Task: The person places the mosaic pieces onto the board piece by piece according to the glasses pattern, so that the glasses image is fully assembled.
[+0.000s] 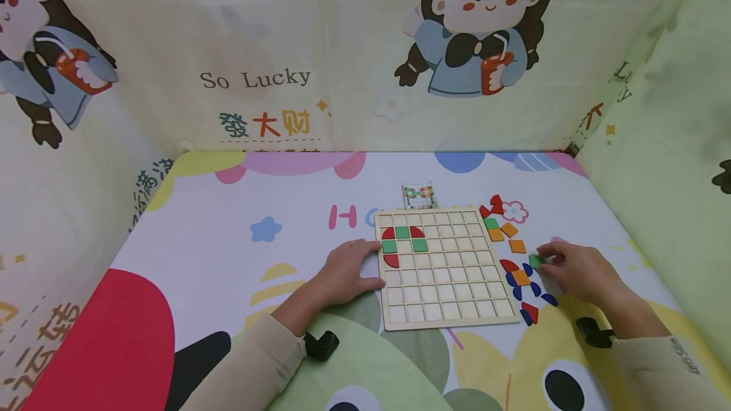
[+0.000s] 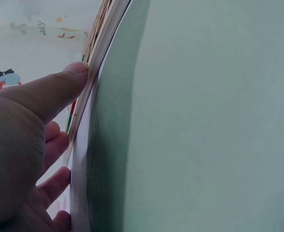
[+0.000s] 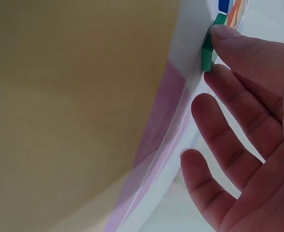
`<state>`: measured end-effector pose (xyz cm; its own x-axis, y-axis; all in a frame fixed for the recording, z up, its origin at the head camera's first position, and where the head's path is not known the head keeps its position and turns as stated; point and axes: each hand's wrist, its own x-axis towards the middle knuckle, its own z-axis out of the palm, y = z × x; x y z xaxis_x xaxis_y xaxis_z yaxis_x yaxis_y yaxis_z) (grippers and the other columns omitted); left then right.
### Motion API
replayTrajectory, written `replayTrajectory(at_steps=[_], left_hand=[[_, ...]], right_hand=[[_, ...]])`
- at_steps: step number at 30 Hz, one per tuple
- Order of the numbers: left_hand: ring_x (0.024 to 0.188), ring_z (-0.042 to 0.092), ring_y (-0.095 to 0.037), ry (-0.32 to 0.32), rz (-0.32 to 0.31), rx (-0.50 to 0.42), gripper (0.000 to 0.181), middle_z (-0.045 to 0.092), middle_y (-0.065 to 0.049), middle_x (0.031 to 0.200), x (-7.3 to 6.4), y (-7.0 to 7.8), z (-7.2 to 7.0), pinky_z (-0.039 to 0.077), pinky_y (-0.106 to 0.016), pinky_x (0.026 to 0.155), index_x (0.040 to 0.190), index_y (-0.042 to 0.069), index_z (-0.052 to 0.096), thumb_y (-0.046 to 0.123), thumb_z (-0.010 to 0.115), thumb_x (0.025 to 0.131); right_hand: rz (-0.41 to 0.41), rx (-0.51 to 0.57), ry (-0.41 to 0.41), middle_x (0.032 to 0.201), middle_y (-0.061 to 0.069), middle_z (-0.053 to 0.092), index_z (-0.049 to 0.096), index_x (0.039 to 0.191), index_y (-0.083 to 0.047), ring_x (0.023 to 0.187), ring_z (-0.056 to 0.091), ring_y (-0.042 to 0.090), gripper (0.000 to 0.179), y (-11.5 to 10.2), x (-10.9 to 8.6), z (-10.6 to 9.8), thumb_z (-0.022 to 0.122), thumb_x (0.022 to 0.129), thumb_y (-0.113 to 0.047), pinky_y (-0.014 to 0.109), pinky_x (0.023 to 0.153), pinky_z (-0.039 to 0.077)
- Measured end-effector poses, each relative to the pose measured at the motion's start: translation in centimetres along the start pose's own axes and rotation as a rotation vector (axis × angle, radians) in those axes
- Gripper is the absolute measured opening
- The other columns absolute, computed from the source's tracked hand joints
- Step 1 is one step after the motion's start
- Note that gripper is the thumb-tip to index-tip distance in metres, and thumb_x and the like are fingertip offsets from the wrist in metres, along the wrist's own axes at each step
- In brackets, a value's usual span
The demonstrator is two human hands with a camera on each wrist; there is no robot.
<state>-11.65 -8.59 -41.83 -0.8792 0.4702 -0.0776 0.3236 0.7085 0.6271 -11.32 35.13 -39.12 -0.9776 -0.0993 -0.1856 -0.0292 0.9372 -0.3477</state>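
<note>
A wooden grid board [image 1: 445, 276] lies on the table. In its upper left cells sit red quarter-round pieces [image 1: 391, 261] and green square tiles [image 1: 402, 232]. My left hand [image 1: 347, 273] rests at the board's left side, its thumb [image 2: 76, 72] against the edge and the other fingers loosely extended. Right of the board, my right hand [image 1: 585, 271] pinches a green tile [image 3: 207, 55] between thumb and forefinger, low over the table. The other fingers of this hand are spread apart in the right wrist view.
Loose pieces lie along the board's right side: orange squares [image 1: 517, 246], blue pieces [image 1: 549, 299], red pieces [image 1: 495, 200] and a green one [image 1: 492, 224]. Behind the board is a small pattern card [image 1: 419, 195]. Printed cloth walls [image 1: 354, 106] enclose the table.
</note>
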Motion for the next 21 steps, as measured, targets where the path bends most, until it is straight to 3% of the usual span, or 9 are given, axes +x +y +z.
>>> replayTrajectory(at_steps=[10,21], left_hand=[[0.136,0.039,-0.033,-0.001,-0.007,-0.002,0.07,0.05,-0.01,0.144,-0.1,0.2,-0.1,0.029,-0.055,0.112,0.146,0.01,0.05,0.034,0.078,0.086],[0.136,0.04,-0.032,0.0,-0.006,-0.002,0.071,0.05,-0.009,0.144,-0.1,0.2,-0.1,0.031,-0.054,0.111,0.145,0.009,0.05,0.034,0.078,0.086]], right_hand=[[-0.018,-0.056,0.025,0.091,0.015,0.066,0.066,0.116,0.005,0.081,0.057,0.028,0.037,-0.2,0.4,-0.1,0.075,0.089,-0.018,0.031,0.06,0.051],[-0.063,-0.089,0.049,0.1,0.024,0.066,0.066,0.119,0.007,0.091,0.059,0.04,0.04,-1.6,0.3,-0.6,0.073,0.09,-0.02,0.051,0.073,0.055]])
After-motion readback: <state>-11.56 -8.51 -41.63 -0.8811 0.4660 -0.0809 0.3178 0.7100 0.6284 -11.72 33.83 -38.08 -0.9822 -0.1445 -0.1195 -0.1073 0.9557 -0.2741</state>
